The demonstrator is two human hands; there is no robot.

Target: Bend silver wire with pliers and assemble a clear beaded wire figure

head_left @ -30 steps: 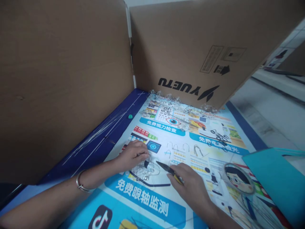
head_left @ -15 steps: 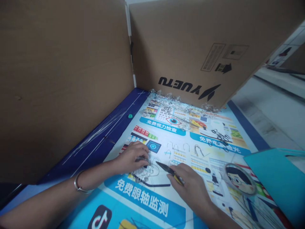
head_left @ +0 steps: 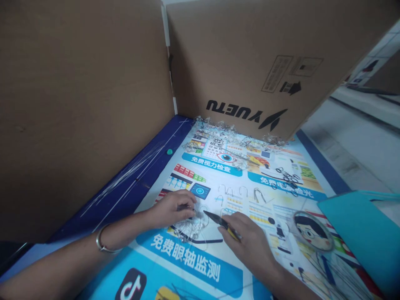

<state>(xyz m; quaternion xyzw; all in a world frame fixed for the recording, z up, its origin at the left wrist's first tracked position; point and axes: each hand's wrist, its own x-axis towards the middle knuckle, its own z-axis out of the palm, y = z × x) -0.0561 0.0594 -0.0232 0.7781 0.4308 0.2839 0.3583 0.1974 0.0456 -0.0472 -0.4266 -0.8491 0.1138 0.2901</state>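
My right hand (head_left: 250, 237) is wrapped round needle-nose pliers (head_left: 214, 217) with yellow and black handles. Their dark jaws point left, towards the other hand. My left hand (head_left: 171, 209) is closed in a pinch on thin wire, with a small dark part showing between the fingers. Right below it is a cluster of clear beads (head_left: 187, 229) with loops of fine wire; whether it hangs or rests on the printed sheet cannot be made out. A narrow gap separates the plier tips from the left fingertips.
Bent wire hooks (head_left: 258, 196) lie beyond my hands. Black rings (head_left: 289, 179) are scattered farther right. More clear beaded pieces (head_left: 225, 133) line the foot of the cardboard wall (head_left: 243, 50). Straight wires (head_left: 131, 173) lie along the left edge. A turquoise bag (head_left: 353, 225) stands at right.
My left hand has dipped slightly, and the beads and wire loops beneath it have shifted a little. The pliers stay in my right hand, almost unmoved. The view has moved slightly.
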